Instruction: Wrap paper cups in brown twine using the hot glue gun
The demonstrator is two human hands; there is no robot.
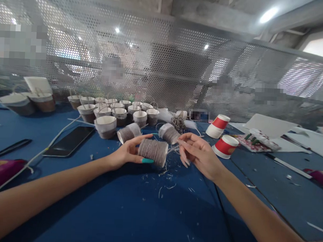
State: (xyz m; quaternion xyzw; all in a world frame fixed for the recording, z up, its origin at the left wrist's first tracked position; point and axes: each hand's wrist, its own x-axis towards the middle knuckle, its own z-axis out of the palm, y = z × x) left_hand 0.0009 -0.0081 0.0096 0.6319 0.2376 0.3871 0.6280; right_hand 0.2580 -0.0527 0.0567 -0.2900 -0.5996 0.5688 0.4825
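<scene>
My left hand (132, 150) is closed around a paper cup wrapped in grey-brown cord (153, 151), which lies on its side just above the blue table. Its thumb, with a long teal nail, presses on the cord. To the right, my right hand (196, 151) has thumb and forefinger pinched together. A thin pale strand (173, 149) runs from the cup's rim toward these fingers; whether they grip it is hard to see. Just behind lie two more cord-wrapped cups, one on the left (129, 132) and another (168, 133) close to my right fingertips.
Several small handled buckets (105, 127) stand at the back left, near a black phone (70, 142). Red-and-white paper cups (225, 146) stand at right. A purple glue gun (5, 173) lies far left. Cord scraps litter the blue table (146, 220); a perforated metal screen (169, 64) rises behind.
</scene>
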